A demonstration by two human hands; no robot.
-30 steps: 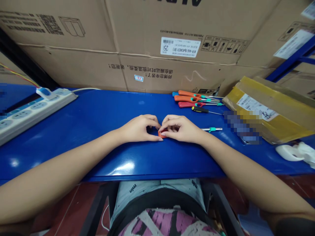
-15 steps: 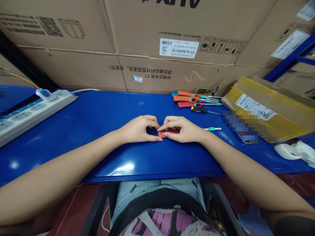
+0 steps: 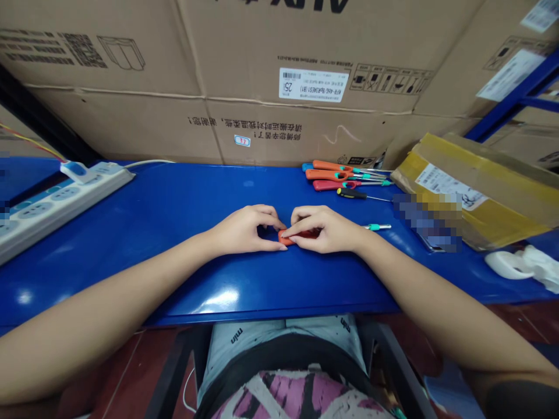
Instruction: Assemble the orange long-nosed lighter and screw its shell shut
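Note:
An orange long-nosed lighter (image 3: 308,234) lies on the blue table, its butt end to the left. Its metal tube with a teal collar sticks out to the right, beyond my right hand. Curled over the handle, my right hand (image 3: 329,230) grips it, with index finger and thumb near the butt end. My left hand (image 3: 244,230) is bent in a wide pinch, its thumb and index fingertips on either side of that same end. Part of the handle is hidden under my right fingers.
Several long-nosed lighters (image 3: 329,174) lie at the back, beside a yellow-and-black screwdriver (image 3: 351,193). A taped carton (image 3: 489,192), a blurred-out dark object (image 3: 425,224) and a white object (image 3: 509,265) are on the right. A power strip (image 3: 61,201) sits left; a large cardboard box (image 3: 244,75) stands behind.
My right index finger has pressed down onto the butt end of the handle. Both hands and the lighter otherwise stay in place; the view has shifted slightly.

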